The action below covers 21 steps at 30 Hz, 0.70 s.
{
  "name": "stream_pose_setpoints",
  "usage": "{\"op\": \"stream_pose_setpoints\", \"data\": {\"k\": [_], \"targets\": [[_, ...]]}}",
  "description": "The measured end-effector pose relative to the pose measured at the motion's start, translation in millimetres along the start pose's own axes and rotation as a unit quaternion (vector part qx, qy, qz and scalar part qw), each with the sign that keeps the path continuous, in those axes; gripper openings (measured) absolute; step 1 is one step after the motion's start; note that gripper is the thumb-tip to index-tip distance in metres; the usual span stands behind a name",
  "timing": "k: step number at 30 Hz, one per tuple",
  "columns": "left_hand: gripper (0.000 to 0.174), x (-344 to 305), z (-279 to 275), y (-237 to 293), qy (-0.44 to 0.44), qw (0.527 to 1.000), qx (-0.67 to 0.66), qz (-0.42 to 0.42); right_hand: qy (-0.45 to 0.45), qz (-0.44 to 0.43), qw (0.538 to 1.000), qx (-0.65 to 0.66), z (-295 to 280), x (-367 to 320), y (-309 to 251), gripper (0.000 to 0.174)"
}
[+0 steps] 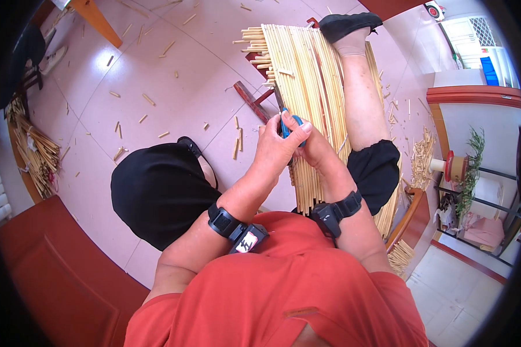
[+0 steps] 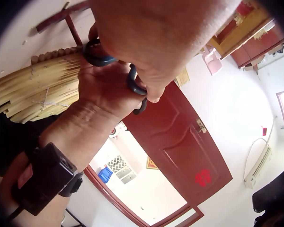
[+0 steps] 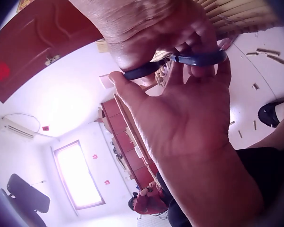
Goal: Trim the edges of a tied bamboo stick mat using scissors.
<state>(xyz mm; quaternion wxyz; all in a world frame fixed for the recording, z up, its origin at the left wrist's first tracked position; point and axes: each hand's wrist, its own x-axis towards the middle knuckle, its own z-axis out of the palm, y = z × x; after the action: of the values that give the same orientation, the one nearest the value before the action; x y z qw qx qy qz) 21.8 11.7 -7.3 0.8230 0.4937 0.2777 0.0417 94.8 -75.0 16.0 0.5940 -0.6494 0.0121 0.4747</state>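
At the centre of the head view, the left hand (image 1: pixel 272 146) and right hand (image 1: pixel 318 148) grip the blue-handled scissors (image 1: pixel 284 111); the blades extend just above the grip, along the stalk mat's (image 1: pixel 304 69) left edge.

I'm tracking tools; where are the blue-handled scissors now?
In the head view, the blue-handled scissors are above and right of centre, held in the left hand and right hand at the left edge of the stick mat.

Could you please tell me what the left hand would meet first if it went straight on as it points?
Past the scissors it grips, the left hand would probably meet the sticks first; they lie ahead in the head view, though depth is unclear.
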Motion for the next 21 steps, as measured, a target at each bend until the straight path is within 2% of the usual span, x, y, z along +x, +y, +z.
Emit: {"op": "stream_pose_setpoints", "data": {"k": [2, 3, 4, 5, 8, 10, 14, 16, 17, 21], "targets": [[0.054, -1, -2, 6, -0.029, 0.999, 0.029, -0.004, 0.004, 0.005, 1.000, 0.006, 0, 2, 3, 0.037], [0.054, -3, -3, 11, -0.029, 0.999, 0.030, -0.005, 0.001, -0.040, 0.999, -0.008, 0, 3, 5, 0.042], [0.042, -4, -4, 18, -0.058, 0.998, 0.011, 0.008, -0.002, -0.085, 0.996, -0.022, 1, 5, 7, 0.047], [0.035, -7, -4, 21, -0.090, 0.996, -0.005, 0.020, 0.001, -0.086, 0.996, -0.020, 0, 5, 12, 0.047], [0.032, -11, -6, 22, -0.096, 0.995, -0.024, 0.013, -0.003, -0.115, 0.993, -0.009, -2, 11, 20, 0.046], [0.031, -14, -9, 20, -0.098, 0.995, -0.031, 0.014, 0.021, -0.143, 0.987, -0.075, 0, 7, 23, 0.046], [0.031, -30, -8, 8, -0.112, 0.993, -0.027, 0.003, 0.026, -0.161, 0.982, -0.099, 2, -10, 32, 0.046], [0.032, -34, -4, 9, -0.111, 0.994, -0.020, 0.004, 0.020, -0.124, 0.989, -0.083, -2, -15, 38, 0.046], [0.032, -35, -2, 9, -0.096, 0.995, -0.004, 0.001, -0.016, -0.114, 0.993, -0.010, -5, -16, 39, 0.045], [0.038, -35, 4, 14, -0.047, 0.999, 0.013, -0.023, -0.027, -0.061, 0.998, -0.018, -1, -22, 18, 0.045]]}}
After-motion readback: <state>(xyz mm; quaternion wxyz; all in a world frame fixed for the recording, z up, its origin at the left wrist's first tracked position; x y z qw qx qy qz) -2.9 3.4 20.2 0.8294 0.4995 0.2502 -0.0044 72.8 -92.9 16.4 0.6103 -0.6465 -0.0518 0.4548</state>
